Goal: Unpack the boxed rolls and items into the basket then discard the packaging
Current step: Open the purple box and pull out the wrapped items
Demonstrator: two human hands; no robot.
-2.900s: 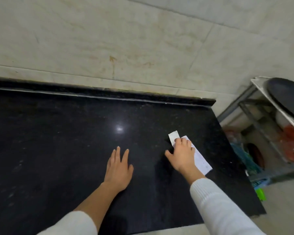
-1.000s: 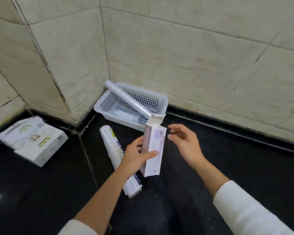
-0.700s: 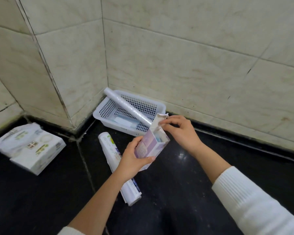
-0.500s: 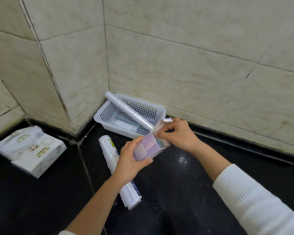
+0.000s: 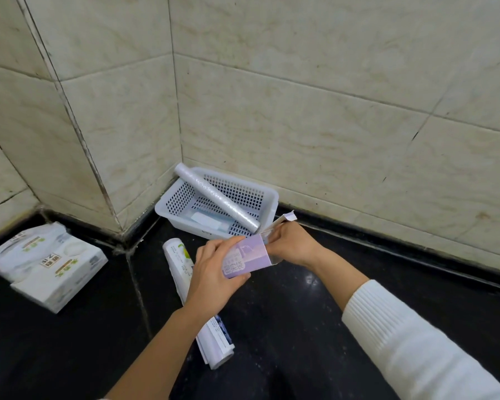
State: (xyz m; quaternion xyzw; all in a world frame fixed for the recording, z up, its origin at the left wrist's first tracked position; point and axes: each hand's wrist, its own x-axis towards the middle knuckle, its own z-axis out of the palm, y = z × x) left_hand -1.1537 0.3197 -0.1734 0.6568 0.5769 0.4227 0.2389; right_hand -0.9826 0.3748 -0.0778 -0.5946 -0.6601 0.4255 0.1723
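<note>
My left hand [image 5: 214, 272] grips a purple box [image 5: 247, 256], tipped on its side with its open end facing right. My right hand [image 5: 293, 245] is at that open end, fingers reaching into it beside the raised white flap [image 5: 285, 220]. Behind stands a white perforated basket [image 5: 267, 197] in the wall corner. A clear film roll [image 5: 214, 197] leans diagonally across the basket, and a flat white item [image 5: 207, 222] lies on its floor. A white wrapped roll [image 5: 182, 264] lies on the black counter under my left forearm.
Two white tissue packs [image 5: 45, 264] lie on the black counter [image 5: 300, 327] at the left. Tiled walls close the back and left sides, meeting in a corner behind the basket.
I turned from a paper slip at the counter's right end to this corner. The purple box went from upright to lying sideways, and my right hand opened its flap and reached inside.
</note>
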